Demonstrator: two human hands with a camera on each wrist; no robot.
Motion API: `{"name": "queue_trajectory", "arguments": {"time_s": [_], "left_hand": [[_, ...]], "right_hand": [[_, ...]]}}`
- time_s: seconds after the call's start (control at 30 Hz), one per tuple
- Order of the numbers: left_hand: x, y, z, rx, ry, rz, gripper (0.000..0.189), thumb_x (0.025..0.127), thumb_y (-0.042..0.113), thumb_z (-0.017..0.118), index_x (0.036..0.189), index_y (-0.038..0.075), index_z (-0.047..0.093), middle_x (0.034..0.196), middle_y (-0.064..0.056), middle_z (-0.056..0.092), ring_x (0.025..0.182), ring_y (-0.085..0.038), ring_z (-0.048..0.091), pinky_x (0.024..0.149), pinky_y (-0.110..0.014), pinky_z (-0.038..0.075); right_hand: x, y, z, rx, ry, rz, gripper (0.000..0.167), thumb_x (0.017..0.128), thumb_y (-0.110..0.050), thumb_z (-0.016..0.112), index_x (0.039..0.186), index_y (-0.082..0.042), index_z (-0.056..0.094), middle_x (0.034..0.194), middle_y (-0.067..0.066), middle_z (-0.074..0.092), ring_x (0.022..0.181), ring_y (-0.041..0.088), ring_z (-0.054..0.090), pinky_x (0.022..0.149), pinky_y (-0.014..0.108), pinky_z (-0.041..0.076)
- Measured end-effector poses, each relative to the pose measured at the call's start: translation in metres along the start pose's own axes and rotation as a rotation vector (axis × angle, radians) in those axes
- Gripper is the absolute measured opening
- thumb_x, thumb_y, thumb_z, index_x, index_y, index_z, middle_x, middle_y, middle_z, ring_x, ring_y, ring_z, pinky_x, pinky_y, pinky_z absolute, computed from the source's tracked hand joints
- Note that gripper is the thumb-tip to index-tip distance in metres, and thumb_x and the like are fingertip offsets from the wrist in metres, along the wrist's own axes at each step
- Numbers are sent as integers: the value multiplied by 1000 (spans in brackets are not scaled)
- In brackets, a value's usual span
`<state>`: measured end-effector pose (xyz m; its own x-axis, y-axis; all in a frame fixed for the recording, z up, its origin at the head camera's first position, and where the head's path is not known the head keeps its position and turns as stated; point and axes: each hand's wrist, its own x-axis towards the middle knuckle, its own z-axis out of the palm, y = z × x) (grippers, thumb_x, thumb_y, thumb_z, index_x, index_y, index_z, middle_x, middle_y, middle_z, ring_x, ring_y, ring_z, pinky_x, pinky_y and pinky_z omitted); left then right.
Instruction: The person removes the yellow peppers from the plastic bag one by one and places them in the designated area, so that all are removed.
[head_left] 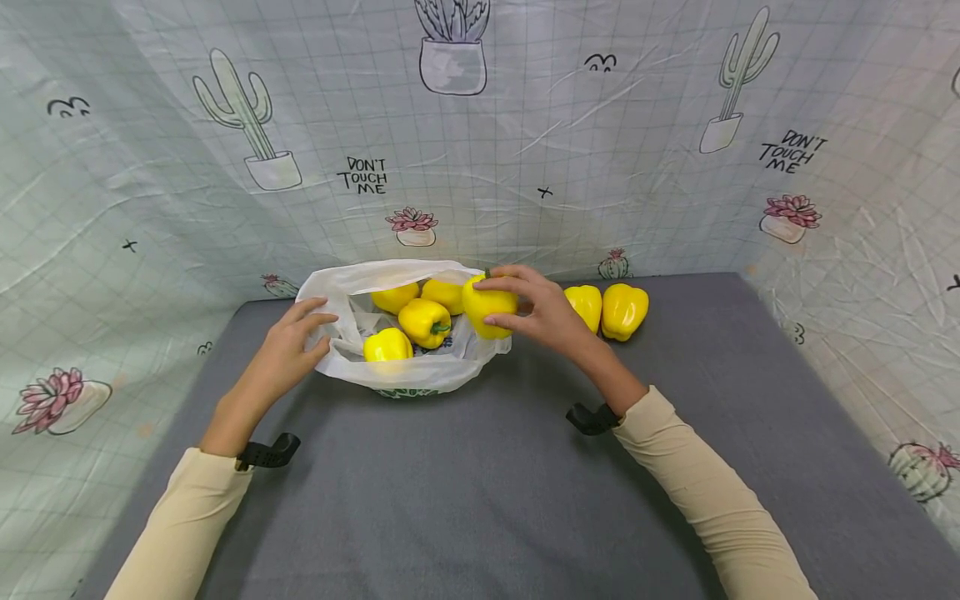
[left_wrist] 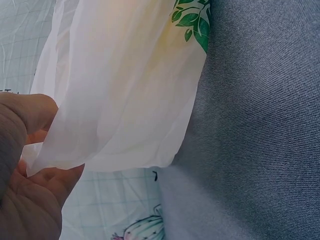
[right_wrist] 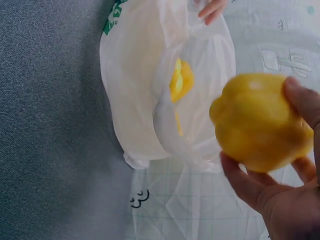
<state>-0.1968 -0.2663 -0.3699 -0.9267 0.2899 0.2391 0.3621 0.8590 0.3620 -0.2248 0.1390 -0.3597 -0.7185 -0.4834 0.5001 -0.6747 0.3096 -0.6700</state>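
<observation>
A white plastic bag (head_left: 427, 377) with a green leaf print (left_wrist: 192, 22) lies with its mouth wide on the grey cloth. Several yellow bell peppers (head_left: 424, 322) are inside it. At the bag's left edge, my left hand (head_left: 288, 354) holds the rim between thumb and fingers, as the left wrist view shows. My right hand (head_left: 546, 315) grips another yellow bell pepper (right_wrist: 262, 122) at the bag's right rim, with the thumb on one side and the fingers on the other. The right wrist view shows this pepper slightly blurred.
Right of the bag, two yellow bell peppers (head_left: 625, 312) sit side by side near the back edge of the grey-covered table (head_left: 465, 492); one is partly behind my right hand. A printed cactus curtain (head_left: 480, 142) hangs behind and along both sides.
</observation>
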Motion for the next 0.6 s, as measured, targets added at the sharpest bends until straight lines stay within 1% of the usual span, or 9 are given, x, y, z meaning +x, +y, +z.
{"name": "queue_trajectory", "arguments": {"time_s": [0.1, 0.17, 0.27, 0.3, 0.37, 0.47, 0.6], "left_hand": [[0, -1, 0, -4, 2, 6, 36, 95, 0, 62, 130, -6, 63, 154, -26, 39, 141, -49, 35, 105, -68, 36], [0, -1, 0, -7, 4, 9, 36, 95, 0, 62, 130, -6, 63, 154, -26, 39, 141, -49, 35, 105, -68, 36], [0, -2, 0, -6, 1, 9, 36, 95, 1, 62, 130, -6, 63, 154, -26, 39, 141, -49, 35, 105, -68, 36], [0, -2, 0, -4, 0, 7, 36, 95, 1, 62, 130, -6, 63, 154, -25, 38, 141, -49, 35, 105, -68, 36], [0, -2, -1, -2, -2, 4, 36, 95, 1, 61, 131, -6, 63, 155, -25, 38, 141, -49, 35, 105, -68, 36], [0, -2, -1, -1, -3, 3, 36, 95, 1, 61, 131, -6, 63, 155, -25, 38, 141, -49, 35, 105, -68, 36], [0, -3, 0, -6, -1, 1, 36, 95, 1, 61, 130, -6, 63, 154, -25, 38, 141, -49, 35, 105, -68, 36]], "right_hand": [[-1, 1, -1, -14, 3, 19, 41, 93, -16, 76, 134, -17, 69, 144, 8, 49, 109, 21, 53, 72, 33, 52], [-2, 2, -2, 9, 1, 43, 39, 95, -14, 73, 134, -16, 69, 145, 8, 46, 108, 22, 52, 71, 33, 51], [-3, 2, -4, 68, -5, 75, 39, 96, -10, 69, 135, -15, 68, 147, 9, 43, 115, 24, 52, 79, 34, 55], [-3, 1, -5, 85, -7, 83, 39, 96, -9, 69, 135, -15, 67, 147, 9, 42, 120, 25, 51, 83, 37, 57], [-3, 1, -5, 96, -10, 91, 41, 95, -8, 70, 135, -14, 67, 147, 10, 42, 124, 26, 50, 87, 42, 57], [-3, 1, -5, 51, 1, 88, 43, 93, -10, 74, 135, -15, 67, 146, 11, 43, 121, 27, 52, 85, 45, 57], [-4, 2, -5, -35, 37, 74, 45, 90, -14, 79, 134, -17, 67, 142, 11, 46, 116, 27, 52, 79, 44, 56]]}}
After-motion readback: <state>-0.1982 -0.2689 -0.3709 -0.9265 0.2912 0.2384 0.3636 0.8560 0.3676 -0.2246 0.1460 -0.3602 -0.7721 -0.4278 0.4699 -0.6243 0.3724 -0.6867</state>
